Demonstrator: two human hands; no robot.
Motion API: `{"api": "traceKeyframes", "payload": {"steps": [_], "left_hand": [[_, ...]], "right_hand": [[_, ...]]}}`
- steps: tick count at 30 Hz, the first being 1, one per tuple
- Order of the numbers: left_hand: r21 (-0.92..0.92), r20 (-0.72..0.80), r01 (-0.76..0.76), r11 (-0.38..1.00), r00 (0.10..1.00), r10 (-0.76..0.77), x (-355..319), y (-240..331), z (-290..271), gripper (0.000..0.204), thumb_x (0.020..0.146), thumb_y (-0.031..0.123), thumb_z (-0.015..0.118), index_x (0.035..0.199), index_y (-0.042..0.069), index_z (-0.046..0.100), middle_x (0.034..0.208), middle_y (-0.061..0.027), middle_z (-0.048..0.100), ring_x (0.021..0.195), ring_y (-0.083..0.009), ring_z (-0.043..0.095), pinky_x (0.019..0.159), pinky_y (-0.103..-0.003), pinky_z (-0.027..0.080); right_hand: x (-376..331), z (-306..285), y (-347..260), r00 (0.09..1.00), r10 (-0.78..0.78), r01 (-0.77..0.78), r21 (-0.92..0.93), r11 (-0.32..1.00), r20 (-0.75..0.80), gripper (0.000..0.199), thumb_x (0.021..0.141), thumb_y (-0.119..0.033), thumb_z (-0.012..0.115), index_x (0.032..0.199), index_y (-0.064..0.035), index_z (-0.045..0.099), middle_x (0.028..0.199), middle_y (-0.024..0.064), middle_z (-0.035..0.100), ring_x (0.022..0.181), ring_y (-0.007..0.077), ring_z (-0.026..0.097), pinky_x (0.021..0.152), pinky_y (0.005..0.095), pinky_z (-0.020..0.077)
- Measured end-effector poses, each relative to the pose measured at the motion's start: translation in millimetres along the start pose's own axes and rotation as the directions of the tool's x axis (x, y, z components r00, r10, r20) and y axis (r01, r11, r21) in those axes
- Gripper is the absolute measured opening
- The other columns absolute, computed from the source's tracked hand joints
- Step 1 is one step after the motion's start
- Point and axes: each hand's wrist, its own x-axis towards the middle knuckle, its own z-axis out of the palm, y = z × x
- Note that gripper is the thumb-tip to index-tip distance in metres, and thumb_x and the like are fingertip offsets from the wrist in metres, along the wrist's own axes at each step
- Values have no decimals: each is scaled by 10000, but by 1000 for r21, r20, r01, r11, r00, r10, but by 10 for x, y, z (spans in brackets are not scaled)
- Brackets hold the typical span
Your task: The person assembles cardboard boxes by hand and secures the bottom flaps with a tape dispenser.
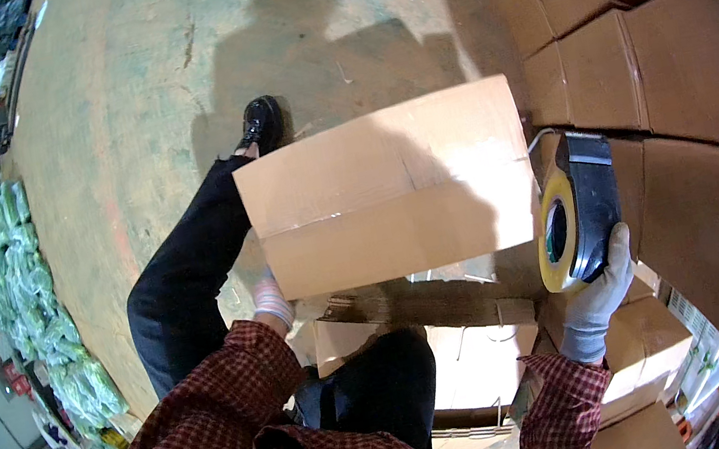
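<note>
Closed on the tape dispenser (594,193) at three o'clock, your right hand (600,293) seems preparing carton (386,157) sealing, next needing seam (329,217) alignment; left hand's (270,300) grip, I cannot tell.

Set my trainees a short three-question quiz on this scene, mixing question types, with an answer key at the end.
1. What does the right hand hold?
a) scissors
b) a tape dispenser
c) a marker

2. True or false: the left hand is in full view.

3. Fill in: the stacked boxes stand on the person's ____ side.

Key:
1. b
2. False: the box in front hides most of it.
3. right
</note>
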Motion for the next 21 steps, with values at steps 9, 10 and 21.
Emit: {"api": "traceKeyframes", "payload": {"steps": [9,10,21], "left_hand": [[639,548,-701,-318,124,828,-1022,831,818,551,845,302,636,1287,26,456,1199,-159,551,1112,-288,516,981,-377,383],[563,607,-757,-331,107,788,-1195,865,859,550,836,291,642,1278,19,461,1190,-179,551,1112,-311,515,976,-389,389],[380,923,-383,842,220,-316,-2431,582,1386,664,927,565,402,1131,-34,603,1107,-151,620,1048,-223,564,969,-321,412]], "right_hand": [[-475,-43,-63,995,66,-67,15,998,74,392,951,-329,462,1125,10,551,970,89,604,859,165,594,776,286,481],[-569,-168,-76,994,-7,19,-103,994,108,400,951,-317,462,1147,23,539,1015,112,596,891,186,589,794,307,480],[-1515,-613,-242,992,-50,74,-221,972,114,661,832,-632,435,838,16,562,718,72,560,648,153,513,587,306,426]]}}
